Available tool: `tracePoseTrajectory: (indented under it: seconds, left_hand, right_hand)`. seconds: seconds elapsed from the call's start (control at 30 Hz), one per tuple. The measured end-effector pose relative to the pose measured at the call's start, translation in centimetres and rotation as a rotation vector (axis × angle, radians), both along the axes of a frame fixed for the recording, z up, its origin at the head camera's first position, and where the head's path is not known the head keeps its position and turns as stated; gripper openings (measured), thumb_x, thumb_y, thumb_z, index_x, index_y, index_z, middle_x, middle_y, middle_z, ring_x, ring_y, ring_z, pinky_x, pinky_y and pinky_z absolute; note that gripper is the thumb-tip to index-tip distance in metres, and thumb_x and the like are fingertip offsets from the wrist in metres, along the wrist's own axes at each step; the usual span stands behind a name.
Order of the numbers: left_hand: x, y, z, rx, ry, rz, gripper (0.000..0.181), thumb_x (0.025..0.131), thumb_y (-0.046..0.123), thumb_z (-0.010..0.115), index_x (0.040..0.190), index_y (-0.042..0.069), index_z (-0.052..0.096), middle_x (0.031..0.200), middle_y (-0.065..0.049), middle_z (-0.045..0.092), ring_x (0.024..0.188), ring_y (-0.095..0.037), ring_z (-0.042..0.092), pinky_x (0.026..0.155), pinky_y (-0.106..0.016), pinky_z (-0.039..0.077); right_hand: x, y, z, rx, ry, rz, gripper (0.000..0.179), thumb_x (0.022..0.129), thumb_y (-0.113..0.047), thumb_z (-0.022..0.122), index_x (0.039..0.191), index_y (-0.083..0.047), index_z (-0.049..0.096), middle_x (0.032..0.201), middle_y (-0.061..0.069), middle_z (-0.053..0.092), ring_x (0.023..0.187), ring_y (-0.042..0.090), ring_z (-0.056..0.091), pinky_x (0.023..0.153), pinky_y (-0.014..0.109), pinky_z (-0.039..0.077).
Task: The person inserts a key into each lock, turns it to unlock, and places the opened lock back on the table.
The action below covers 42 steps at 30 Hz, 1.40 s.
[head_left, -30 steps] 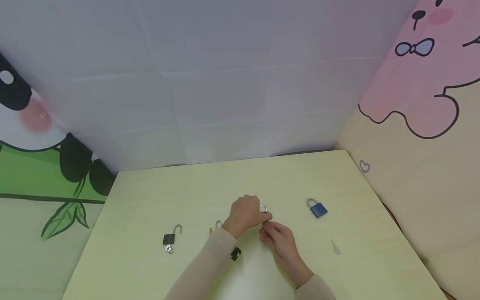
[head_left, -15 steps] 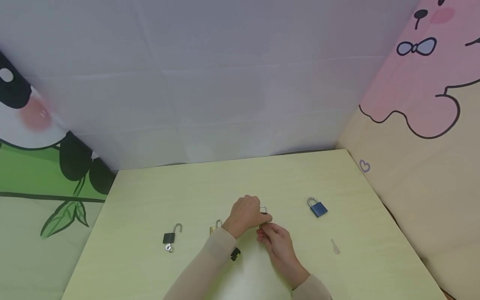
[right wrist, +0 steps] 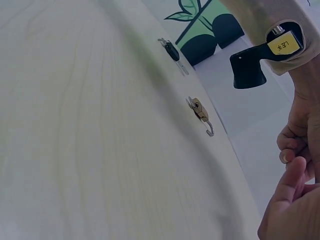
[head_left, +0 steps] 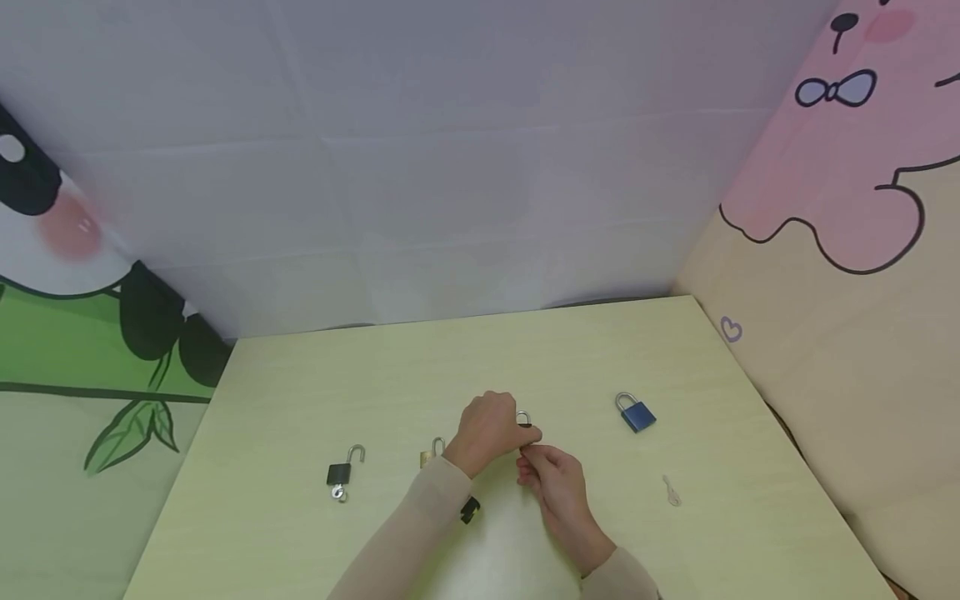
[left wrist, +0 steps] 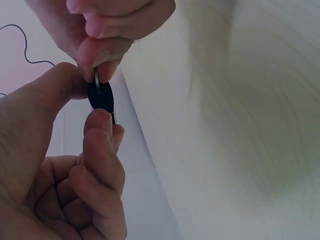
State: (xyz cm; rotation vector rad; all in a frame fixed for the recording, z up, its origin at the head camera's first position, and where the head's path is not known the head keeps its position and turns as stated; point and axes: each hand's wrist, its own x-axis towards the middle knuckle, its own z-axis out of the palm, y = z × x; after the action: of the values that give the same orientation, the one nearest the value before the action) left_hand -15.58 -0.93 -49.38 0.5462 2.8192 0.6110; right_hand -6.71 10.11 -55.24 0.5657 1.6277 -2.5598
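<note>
1. Left hand (head_left: 491,429) pinched the black lock (left wrist: 101,99) firmly between thumb and fingers, over mid-table, well apart from the table's (head_left: 360,383) far edge.
2. Right hand (head_left: 555,485) pinched a thin metal piece (left wrist: 97,80) against it.
3. Blue lock (head_left: 637,417) lay well apart, towards the right edge.
4. Only the left wrist view showed that piece clearly.
5. Right wrist view showed the brass lock (right wrist: 200,111) whole; head view, partly hidden.

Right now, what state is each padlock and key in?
Leftmost black padlock: shackle open, silver key at its base.
Brass padlock: shackle open.
Blue padlock: shackle closed.
Far-right key: lying loose.
Held black padlock: gripped by the left hand; shackle partly hidden, can't tell if locked.
Pinched key: in the right hand, against the held black padlock.
</note>
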Motion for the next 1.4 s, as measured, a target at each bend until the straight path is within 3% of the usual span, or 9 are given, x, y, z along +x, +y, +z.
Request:
tracePoseTrajectory:
  seconds: [0.23, 0.47, 0.6, 0.87, 1.07, 1.2, 1.4]
  left_hand:
    - [0.2, 0.0, -0.3, 0.003, 0.017, -0.019, 0.047, 0.074, 0.034, 0.073, 0.052, 0.019, 0.034, 0.047, 0.011, 0.019, 0.041, -0.006, 0.021, 0.039, -0.022, 0.019]
    - [0.3, -0.1, -0.3, 0.064, 0.012, -0.045, 0.045, 0.074, 0.029, 0.071, 0.051, 0.019, 0.033, 0.047, 0.012, 0.018, 0.042, -0.004, 0.018, 0.040, -0.022, 0.018]
    - [0.3, -0.2, 0.0, 0.072, 0.019, -0.057, 0.044, 0.074, 0.029, 0.070, 0.051, 0.019, 0.033, 0.047, 0.012, 0.018, 0.043, -0.004, 0.017, 0.040, -0.022, 0.018]
    - [0.4, -0.5, 0.3, 0.025, 0.037, -0.051, 0.039, 0.073, 0.031, 0.069, 0.054, 0.019, 0.038, 0.048, 0.010, 0.024, 0.043, -0.006, 0.024, 0.040, -0.023, 0.023]
    - [0.6, -0.6, 0.7, 0.021, 0.020, -0.087, 0.033, 0.074, 0.029, 0.066, 0.057, 0.017, 0.041, 0.051, 0.008, 0.029, 0.045, -0.007, 0.026, 0.042, -0.023, 0.023]
    - [0.5, -1.2, 0.9, 0.036, 0.036, -0.151, 0.028, 0.075, 0.026, 0.066, 0.059, 0.016, 0.044, 0.053, 0.008, 0.032, 0.046, -0.007, 0.028, 0.044, -0.023, 0.025]
    - [-0.5, -2.7, 0.7, 0.056, 0.154, -0.385, 0.012, 0.079, 0.028, 0.069, 0.075, 0.019, 0.062, 0.065, 0.011, 0.049, 0.057, -0.005, 0.042, 0.051, -0.020, 0.035]
  right_hand:
    - [0.1, 0.0, -0.1, 0.004, 0.024, 0.042, 0.026, 0.100, -0.005, 0.057, 0.107, 0.020, 0.058, 0.085, 0.009, 0.063, 0.078, 0.017, 0.061, 0.066, 0.024, 0.053]
    - [0.2, -0.1, 0.1, -0.128, 0.006, 0.057, 0.017, 0.103, -0.005, 0.052, 0.102, 0.008, 0.064, 0.089, 0.008, 0.060, 0.079, 0.014, 0.057, 0.070, 0.023, 0.050]
    - [0.2, -0.1, 0.1, -0.180, 0.002, 0.068, 0.017, 0.103, -0.005, 0.051, 0.104, 0.008, 0.063, 0.091, 0.008, 0.059, 0.081, 0.014, 0.056, 0.071, 0.023, 0.049]
    - [0.1, 0.5, -0.4, -0.202, 0.018, 0.134, 0.023, 0.102, -0.006, 0.055, 0.112, 0.014, 0.060, 0.096, 0.011, 0.060, 0.086, 0.017, 0.058, 0.077, 0.025, 0.051]
    - [0.2, 0.9, -0.4, -0.171, 0.020, 0.159, 0.023, 0.099, -0.005, 0.059, 0.113, 0.013, 0.061, 0.096, 0.010, 0.062, 0.088, 0.017, 0.060, 0.081, 0.027, 0.053]
    - [0.3, 1.5, -0.4, -0.110, -0.009, 0.139, 0.025, 0.098, -0.004, 0.061, 0.114, 0.015, 0.060, 0.100, 0.013, 0.063, 0.092, 0.020, 0.062, 0.083, 0.030, 0.054]
    - [0.2, 3.3, -0.5, -0.036, -0.034, 0.079, 0.027, 0.096, 0.000, 0.061, 0.117, 0.016, 0.057, 0.101, 0.016, 0.064, 0.090, 0.023, 0.063, 0.081, 0.031, 0.055]
